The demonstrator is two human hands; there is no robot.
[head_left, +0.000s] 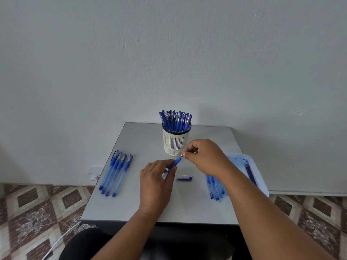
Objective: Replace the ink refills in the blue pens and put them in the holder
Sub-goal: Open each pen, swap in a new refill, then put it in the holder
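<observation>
A smooth grey square table (131,203) carries a cream slotted cylindrical holder (176,142) full of capped pens. In front of it, the left hand (155,182) curls round the blue pen (175,163) barrel; the right hand (203,156) pinches its metal tip. A loose cap (185,178) lies just beside.

Pen holder (176,140) sits at the back middle of the surface (131,207), stuffed with pens (175,120). Four capped pens (116,172) lie off to its front left, a loose cap (184,178) right in front, refills (216,187) and a tray (261,177) to its front right.
</observation>
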